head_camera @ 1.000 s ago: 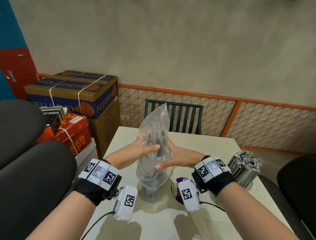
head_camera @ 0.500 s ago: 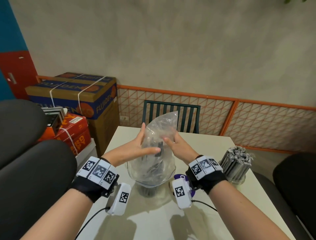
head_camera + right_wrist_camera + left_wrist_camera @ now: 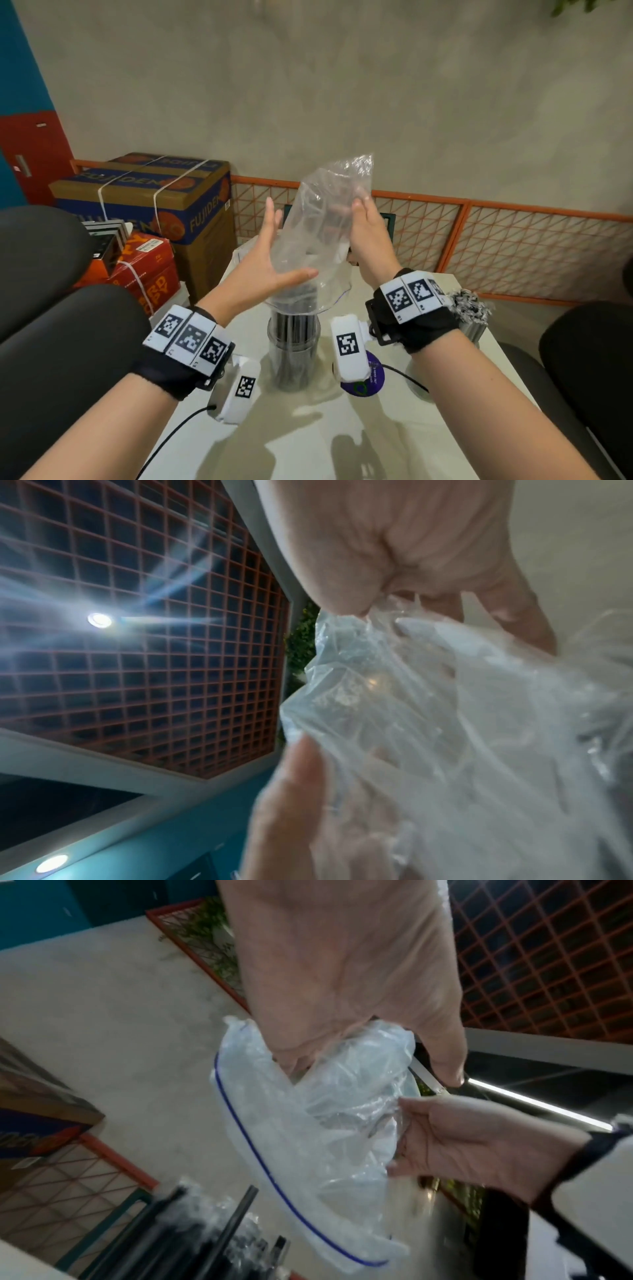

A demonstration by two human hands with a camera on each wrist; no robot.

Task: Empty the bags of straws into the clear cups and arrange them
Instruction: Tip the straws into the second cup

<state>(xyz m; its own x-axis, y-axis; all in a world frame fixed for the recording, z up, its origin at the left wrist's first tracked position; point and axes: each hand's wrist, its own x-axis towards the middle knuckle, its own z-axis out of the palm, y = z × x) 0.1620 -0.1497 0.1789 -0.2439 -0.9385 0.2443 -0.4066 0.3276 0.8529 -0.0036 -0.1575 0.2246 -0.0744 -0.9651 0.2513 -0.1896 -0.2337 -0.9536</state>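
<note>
Your right hand (image 3: 368,236) grasps the clear bag (image 3: 322,233) high up: in the right wrist view the thumb and fingertips bunch the plastic into a pinch, and the rest of the film drapes down past the palm. The bag is inverted, closed end up above your fingers, open mouth down.

Your left hand (image 3: 265,263) is flat and relaxed, fingers (image 3: 272,219) straight and pointing up, thumb stretched out across the front of the bag's lower half. Palm sits against the bag's left side, grasping nothing. So the bag is sandwiched between your two hands, but only the right one carries it.

The bag's mouth, with its blue zip line visible in the left wrist view, hangs just over the top of the black straws (image 3: 294,329). The straws stand upright in the clear cup (image 3: 294,363), their upper ends above its rim and reaching the bag's mouth. Cannot tell whether any straws remain inside; the film looks mostly hollow.

The cup stands on the white table (image 3: 308,445), below and between your wrists. A second cup of wrapped straws (image 3: 471,311) stands at the right edge, partly hidden behind your right wrist, well apart from the bag. A purple disc (image 3: 370,380) lies on the table just right of the clear cup.
</note>
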